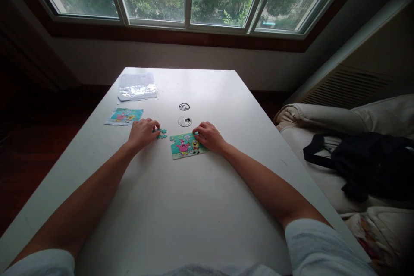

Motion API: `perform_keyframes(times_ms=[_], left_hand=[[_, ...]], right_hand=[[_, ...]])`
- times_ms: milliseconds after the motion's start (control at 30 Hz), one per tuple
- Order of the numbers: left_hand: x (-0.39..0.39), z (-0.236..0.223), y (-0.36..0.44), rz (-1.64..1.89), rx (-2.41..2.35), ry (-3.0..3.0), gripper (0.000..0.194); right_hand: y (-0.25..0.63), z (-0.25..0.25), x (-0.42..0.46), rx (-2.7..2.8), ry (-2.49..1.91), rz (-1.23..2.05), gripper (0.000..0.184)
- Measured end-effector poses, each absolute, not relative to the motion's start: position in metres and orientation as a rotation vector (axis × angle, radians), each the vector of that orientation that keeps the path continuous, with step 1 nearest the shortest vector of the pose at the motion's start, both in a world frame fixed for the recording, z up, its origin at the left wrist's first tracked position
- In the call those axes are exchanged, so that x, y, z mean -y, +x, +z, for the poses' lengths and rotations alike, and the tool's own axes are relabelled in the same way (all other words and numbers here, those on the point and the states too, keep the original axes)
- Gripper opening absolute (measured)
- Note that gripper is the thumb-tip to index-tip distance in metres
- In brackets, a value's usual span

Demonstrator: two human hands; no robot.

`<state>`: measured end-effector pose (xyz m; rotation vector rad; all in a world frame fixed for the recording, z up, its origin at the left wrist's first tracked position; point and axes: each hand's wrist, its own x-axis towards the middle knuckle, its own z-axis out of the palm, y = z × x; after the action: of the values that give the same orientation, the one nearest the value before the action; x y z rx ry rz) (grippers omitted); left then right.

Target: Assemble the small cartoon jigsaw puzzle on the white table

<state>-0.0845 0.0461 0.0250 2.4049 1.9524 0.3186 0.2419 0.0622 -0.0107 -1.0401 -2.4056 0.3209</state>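
A small cartoon jigsaw puzzle (186, 145) lies nearly assembled on the white table (181, 207). My right hand (209, 136) rests on its upper right corner with fingers curled and pressing down on it. My left hand (142, 133) lies to the left of the puzzle, fingers curled, its fingertips touching loose teal puzzle pieces (161, 133). Whether it grips a piece is hidden by the fingers.
A printed picture card (124, 116) lies left of my left hand. A clear plastic bag on paper (137, 87) sits farther back. Two round metal discs (184, 120) lie behind the puzzle. A sofa with a black bag (365, 164) stands to the right.
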Motion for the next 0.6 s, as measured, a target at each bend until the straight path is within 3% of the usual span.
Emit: perform_keyframes(times_ms=[600], left_hand=[[-0.054,0.018,-0.094,0.422,-1.849,2.457,0.029]], right_hand=[[0.242,-0.011,-0.062,2.406,-1.047,0.340,0.015]])
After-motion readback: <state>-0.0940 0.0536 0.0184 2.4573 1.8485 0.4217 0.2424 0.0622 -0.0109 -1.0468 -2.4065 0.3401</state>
